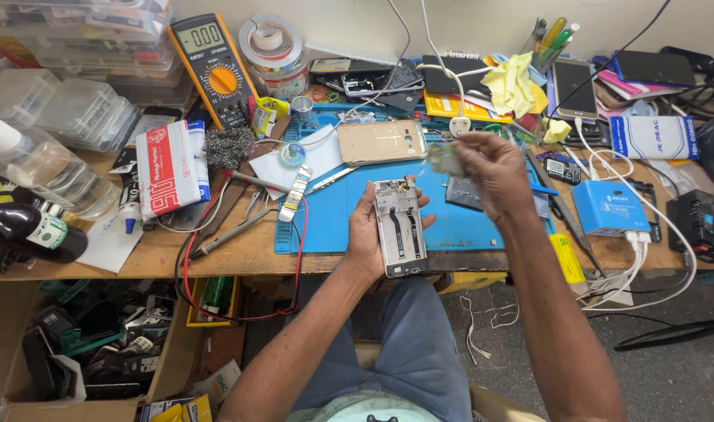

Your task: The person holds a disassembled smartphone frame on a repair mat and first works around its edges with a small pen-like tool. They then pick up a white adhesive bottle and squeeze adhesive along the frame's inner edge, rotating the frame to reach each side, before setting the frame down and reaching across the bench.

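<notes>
**Opened phone held lengthwise in left hand; right hand raised beyond its top end**

Head view: The left hand (366, 234) is gripping an opened phone frame (400, 227) from the side, thumb along the left edge and fingertips wrapping round the right edge. The frame is sitting over the near edge of the blue work mat (458, 223), just above the workbench (239, 254) rim. Its long axis is running almost straight away from the person, top end pointing toward the gold back cover (382, 141) lying on the mat.

The right hand (490, 168) is hovering up and to the right of the frame's top end, close to it but not touching. Its fingers are pinching a small pale object (446, 159), which is blurred; its kind cannot be told. The pinched item is lying beyond the frame's upper right corner, so the right hand is the nearer one to that end.

A yellow multimeter (213, 69) and a blue box (609, 207) are standing well apart from both hands.
</notes>
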Demonstrator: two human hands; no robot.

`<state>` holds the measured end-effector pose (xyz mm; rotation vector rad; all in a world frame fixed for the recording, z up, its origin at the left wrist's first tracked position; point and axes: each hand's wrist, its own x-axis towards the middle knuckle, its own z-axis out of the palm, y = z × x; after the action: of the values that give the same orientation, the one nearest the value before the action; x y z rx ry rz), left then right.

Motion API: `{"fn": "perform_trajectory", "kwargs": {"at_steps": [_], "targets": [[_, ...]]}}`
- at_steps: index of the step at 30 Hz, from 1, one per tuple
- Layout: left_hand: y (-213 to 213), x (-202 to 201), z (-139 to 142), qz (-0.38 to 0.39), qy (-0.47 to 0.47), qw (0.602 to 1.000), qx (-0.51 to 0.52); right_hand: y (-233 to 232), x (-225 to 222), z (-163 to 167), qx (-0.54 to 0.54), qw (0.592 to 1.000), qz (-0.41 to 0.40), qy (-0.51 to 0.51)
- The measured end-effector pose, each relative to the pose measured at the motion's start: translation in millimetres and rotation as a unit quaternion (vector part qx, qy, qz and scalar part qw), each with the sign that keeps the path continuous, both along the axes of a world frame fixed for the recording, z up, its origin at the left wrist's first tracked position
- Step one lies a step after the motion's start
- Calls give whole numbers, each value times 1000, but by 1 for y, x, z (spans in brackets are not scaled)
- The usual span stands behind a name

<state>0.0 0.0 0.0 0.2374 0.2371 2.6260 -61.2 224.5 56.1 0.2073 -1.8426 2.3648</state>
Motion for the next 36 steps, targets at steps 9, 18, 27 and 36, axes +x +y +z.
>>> {"fn": "perform_trajectory", "kwargs": {"at_steps": [9, 18, 27, 36], "targets": [[-2, 4, 10, 18, 3, 1000, 14, 18, 15, 12, 493, 839, -214, 83], [-1, 4, 3, 59, 29, 998, 6, -76, 83, 46, 459, 854, -48, 238], [0, 5, 5, 20, 22, 999, 15, -84, 62, 62, 419, 893, -5, 162], [-1, 8, 11, 4, 14, 1000, 18, -76, 57, 66, 510, 824, 9, 246]]}}
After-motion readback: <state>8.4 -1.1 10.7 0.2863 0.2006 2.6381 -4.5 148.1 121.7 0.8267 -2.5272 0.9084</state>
